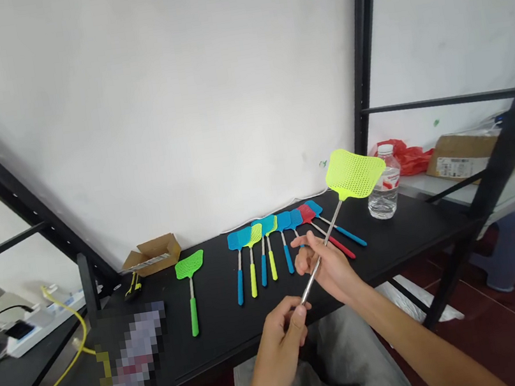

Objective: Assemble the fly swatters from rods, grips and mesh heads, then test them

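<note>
A yellow-green fly swatter [354, 173] with a silver metal shaft is held at a slant over the table's front edge, its mesh head up and to the right. My left hand [279, 338] is closed around the lower end of the shaft, and any grip there is hidden. Higher on the shaft, my right hand [329, 266] rests around the metal with its fingers loosely curled. Behind my hands lies a row of several fly swatters [261, 253] in blue, yellow and red, their heads overlapping. Left of that row lies a green fly swatter [192, 293] by itself.
A water bottle [383, 184] stands right of the raised mesh head. An open cardboard box [153, 255] sits at the back left, near a blurred item [136, 353]. Black rack posts [363, 41] flank the black table [223, 320]. Yellow cable [77, 365] runs at far left.
</note>
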The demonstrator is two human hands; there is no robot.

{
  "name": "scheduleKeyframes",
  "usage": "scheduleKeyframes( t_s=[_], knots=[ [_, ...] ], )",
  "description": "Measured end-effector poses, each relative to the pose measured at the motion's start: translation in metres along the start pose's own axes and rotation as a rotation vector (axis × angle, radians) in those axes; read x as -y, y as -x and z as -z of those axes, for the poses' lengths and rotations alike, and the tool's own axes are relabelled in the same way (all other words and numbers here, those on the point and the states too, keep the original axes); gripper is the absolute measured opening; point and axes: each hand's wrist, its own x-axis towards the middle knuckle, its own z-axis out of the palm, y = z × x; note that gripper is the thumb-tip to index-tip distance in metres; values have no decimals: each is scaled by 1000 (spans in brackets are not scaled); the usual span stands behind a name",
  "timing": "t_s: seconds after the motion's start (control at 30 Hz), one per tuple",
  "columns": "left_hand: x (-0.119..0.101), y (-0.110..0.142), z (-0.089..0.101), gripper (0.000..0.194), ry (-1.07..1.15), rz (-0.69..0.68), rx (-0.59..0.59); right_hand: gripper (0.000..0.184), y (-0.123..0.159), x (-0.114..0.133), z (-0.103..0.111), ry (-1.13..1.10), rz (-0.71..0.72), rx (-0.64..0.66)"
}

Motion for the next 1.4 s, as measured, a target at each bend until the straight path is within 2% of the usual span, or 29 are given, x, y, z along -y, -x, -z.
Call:
scheduleKeyframes(
  t_s=[0.07, 0.17, 0.27, 0.37, 0.47, 0.57, 0.7, 0.87, 0.97, 1.07, 1.13, 1.27, 1.33, 1.4],
  knots=[
    [1, 1, 1, 37, 25, 24, 8, 43, 3, 1, -6, 52, 1, 33],
    [3, 6, 9, 36, 24, 64, 35, 36, 1, 19, 0, 68, 35, 40],
    [-1, 11, 22, 36, -68, 53, 69, 27, -3, 49, 19, -118, 121, -57],
    [-8, 11, 35, 37, -216, -17, 75, 19, -5, 72, 37, -353, 152, -119],
    [-15, 9, 45, 38, -356, -60, 62, 29, -7, 78, 43, -444, 138, -133],
    [-22, 11, 55, 39, -511, -56, 36, 28, -10, 70, 41, -340, 179, -200],
    [-28, 20, 73, 36, -693, -25, 1, 33, -15, 58, 40, -133, 336, -290],
    [-33, 27, 94, 36, -851, -5, -72, 36, -20, 57, 51, -124, 363, -378],
    [-32, 26, 97, 37, -940, -55, -124, 34, -22, 53, 53, -145, 364, -440],
    [-28, 22, 86, 34, -997, -100, -167, 34, -17, 36, 38, -120, 356, -482],
    [-23, 18, 73, 33, -981, -128, -160, 37, -7, 16, 17, -80, 300, -453],
    [-15, 12, 53, 36, -902, -170, -129, 42, 14, -22, -21, -2, 191, -285],
    [-16, 13, 54, 35, -868, -177, -114, 39, 17, -26, -25, 29, 157, -218],
    [-20, 16, 63, 34, -856, -173, -105, 35, 14, -18, -18, 11, 125, -194]
  ],
)
